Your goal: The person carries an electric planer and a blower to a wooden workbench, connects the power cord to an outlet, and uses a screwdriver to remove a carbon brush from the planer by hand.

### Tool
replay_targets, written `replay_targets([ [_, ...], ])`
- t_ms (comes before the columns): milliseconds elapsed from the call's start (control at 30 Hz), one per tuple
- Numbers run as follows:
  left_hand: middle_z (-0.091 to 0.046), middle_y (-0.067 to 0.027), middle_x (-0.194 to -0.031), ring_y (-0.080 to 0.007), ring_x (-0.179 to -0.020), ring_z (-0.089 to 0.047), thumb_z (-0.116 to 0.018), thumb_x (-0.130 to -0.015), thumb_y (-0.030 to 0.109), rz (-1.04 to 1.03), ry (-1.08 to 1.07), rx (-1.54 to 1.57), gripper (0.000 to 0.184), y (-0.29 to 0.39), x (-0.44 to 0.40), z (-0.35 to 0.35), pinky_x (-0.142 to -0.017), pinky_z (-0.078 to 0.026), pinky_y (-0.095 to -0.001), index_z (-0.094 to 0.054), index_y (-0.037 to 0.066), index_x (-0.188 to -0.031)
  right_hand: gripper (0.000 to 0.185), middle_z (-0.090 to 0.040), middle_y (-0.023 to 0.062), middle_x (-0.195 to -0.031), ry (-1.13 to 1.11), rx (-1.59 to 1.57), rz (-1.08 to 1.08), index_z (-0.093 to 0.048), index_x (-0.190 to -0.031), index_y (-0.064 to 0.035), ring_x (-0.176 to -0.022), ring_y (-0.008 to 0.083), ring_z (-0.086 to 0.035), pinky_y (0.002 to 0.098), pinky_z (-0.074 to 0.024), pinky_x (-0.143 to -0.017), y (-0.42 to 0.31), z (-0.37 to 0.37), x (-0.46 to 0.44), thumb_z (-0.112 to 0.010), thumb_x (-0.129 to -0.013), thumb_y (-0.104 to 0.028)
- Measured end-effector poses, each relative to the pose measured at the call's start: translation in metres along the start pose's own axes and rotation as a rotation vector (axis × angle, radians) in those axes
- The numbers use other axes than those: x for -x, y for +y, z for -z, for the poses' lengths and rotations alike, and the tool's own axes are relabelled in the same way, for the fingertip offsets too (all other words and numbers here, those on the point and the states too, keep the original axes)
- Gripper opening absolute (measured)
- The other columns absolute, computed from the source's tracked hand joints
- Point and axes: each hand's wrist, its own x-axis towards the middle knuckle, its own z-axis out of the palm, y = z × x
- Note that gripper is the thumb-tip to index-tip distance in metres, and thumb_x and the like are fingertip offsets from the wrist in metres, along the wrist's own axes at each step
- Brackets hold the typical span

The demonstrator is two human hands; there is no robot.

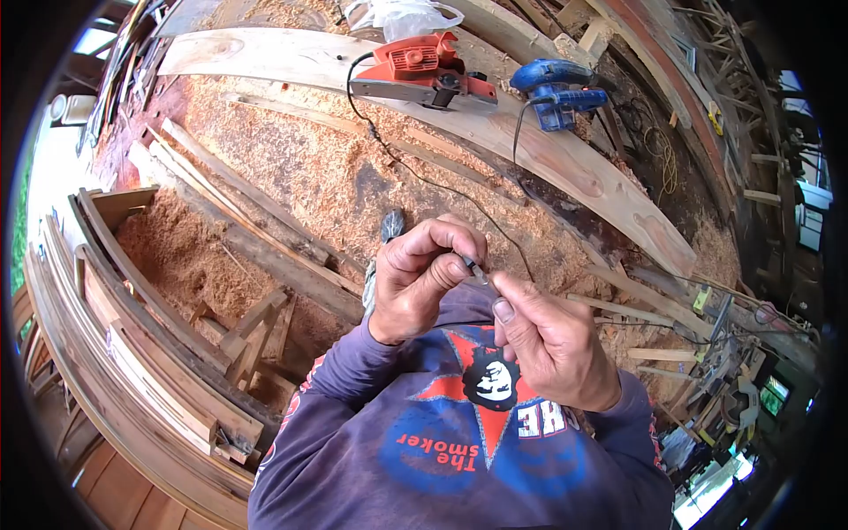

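Observation:
My left hand (420,276) is closed, with thumb and index finger pinching a small dark piece with a clear or pale end (476,270), too small to name. My right hand (556,340) is closed too, its thumb and finger pressed together at the pale end of that piece. Whether the right fingertips grip it or only touch it, I cannot tell. Both hands are held in front of my printed purple shirt (371,433), above a floor covered in shavings (291,141).
A red electric planer (415,71) and a blue power tool (556,93) rest on a long pale board (574,168). A black cord (433,185) crosses the shavings. At left, a wooden trough (97,238) holds sawdust beside stacked planks (150,380). A white plastic bag (402,16) lies behind the planer.

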Motion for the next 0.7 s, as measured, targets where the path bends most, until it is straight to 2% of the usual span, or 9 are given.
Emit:
replay_targets([
  [200, -0.064, -0.0108, -0.099, -0.0172, -0.091, -0.060, -0.069, -0.095, 0.013, 0.067, -0.049, -0.053, 0.018, -0.002, 0.003, -0.006, -0.083, -0.049, -0.0313, -0.063, -0.001, -0.104, 0.027, -0.068, 0.0268, -0.093, 0.019, -0.107, -0.096, -0.061, -0.119, 0.0115, -0.082, 0.0362, -0.073, 0.0377, -0.0566, -0.068, -0.002, -0.001, 0.005, -0.061, -0.095, 0.000],
  [267, -0.064, -0.0113, -0.100, -0.0186, -0.092, -0.060, -0.068, -0.095, 0.013, 0.139, 0.004, 0.244, 0.018, -0.006, 0.004, -0.010, -0.084, -0.049, -0.0334, -0.062, -0.001, -0.105, 0.028, -0.068, 0.0266, -0.093, 0.019, -0.155, -0.106, -0.060, -0.120, 0.0115, -0.081, 0.0358, -0.072, 0.0373, -0.0567, -0.069, -0.003, 0.000, 0.010, -0.061, -0.095, -0.001],
  [333, -0.064, -0.0114, -0.100, -0.0192, -0.093, -0.060, -0.068, -0.095, 0.014, 0.148, 0.008, 0.286, 0.018, -0.011, 0.004, -0.011, -0.085, -0.049, -0.0342, -0.062, 0.000, -0.105, 0.029, -0.068, 0.0266, -0.094, 0.015, -0.189, -0.102, -0.060, -0.121, 0.0115, -0.082, 0.0357, -0.072, 0.0371, -0.0568, -0.069, -0.005, 0.004, 0.010, -0.061, -0.095, -0.001],
  [367, -0.064, -0.0115, -0.100, -0.0198, -0.094, -0.060, -0.068, -0.095, 0.014, 0.159, 0.011, 0.328, 0.018, -0.012, 0.004, -0.011, -0.086, -0.049, -0.0350, -0.062, 0.000, -0.105, 0.029, -0.069, 0.0271, -0.097, -0.037, -0.208, -0.217, -0.059, -0.122, 0.0120, -0.086, 0.0361, -0.073, 0.0370, -0.0571, -0.072, -0.011, 0.008, 0.009, -0.060, -0.095, 0.000],
  [433, -0.061, -0.0116, -0.095, -0.0205, -0.090, -0.058, -0.069, -0.094, 0.016, 0.164, 0.052, 0.278, 0.019, -0.011, 0.002, -0.019, -0.083, -0.047, -0.0352, -0.060, 0.000, -0.100, 0.030, -0.069, 0.0277, -0.099, -0.081, -0.229, -0.331, -0.059, -0.123, 0.0126, -0.089, 0.0366, -0.073, 0.0369, -0.0574, -0.074, -0.011, 0.010, 0.010, -0.059, -0.095, 0.000],
  [467, -0.057, -0.0116, -0.089, -0.0213, -0.086, -0.055, -0.069, -0.093, 0.018, 0.169, 0.094, 0.233, 0.022, -0.010, 0.001, -0.022, -0.080, -0.046, -0.0355, -0.058, 0.000, -0.096, 0.031, -0.069, 0.0283, -0.101, -0.046, -0.192, -0.234, -0.059, -0.123, 0.0131, -0.091, 0.0369, -0.072, 0.0371, -0.0575, -0.076, -0.007, 0.008, 0.011, -0.058, -0.095, 0.001],
  [533, -0.057, -0.0115, -0.089, -0.0212, -0.086, -0.056, -0.069, -0.093, 0.019, 0.156, 0.082, 0.182, 0.022, -0.008, 0.000, -0.024, -0.080, -0.046, -0.0356, -0.058, 0.000, -0.095, 0.031, -0.069, 0.0289, -0.102, -0.006, -0.153, -0.139, -0.058, -0.124, 0.0137, -0.094, 0.0371, -0.072, 0.0373, -0.0575, -0.077, -0.004, 0.008, 0.014, -0.058, -0.095, 0.001],
  [633, -0.059, -0.0114, -0.089, -0.0207, -0.085, -0.057, -0.069, -0.094, 0.020, 0.124, 0.069, 0.074, 0.022, -0.003, 0.001, -0.020, -0.078, -0.047, -0.0347, -0.059, 0.000, -0.094, 0.031, -0.068, 0.0300, -0.103, -0.022, -0.165, -0.148, -0.058, -0.124, 0.0145, -0.095, 0.0385, -0.072, 0.0383, -0.0576, -0.078, -0.005, 0.008, 0.016, -0.057, -0.095, 0.002],
  [700, -0.065, -0.0125, -0.097, -0.0192, -0.090, -0.062, -0.067, -0.096, 0.014, 0.067, -0.062, -0.018, 0.017, -0.004, 0.003, -0.010, -0.083, -0.051, -0.0332, -0.063, -0.002, -0.101, 0.032, -0.069, 0.0272, -0.096, -0.023, -0.181, -0.168, -0.057, -0.125, 0.0138, -0.086, 0.0343, -0.073, 0.0374, -0.0572, -0.073, -0.004, 0.006, 0.020, -0.057, -0.096, 0.002],
])
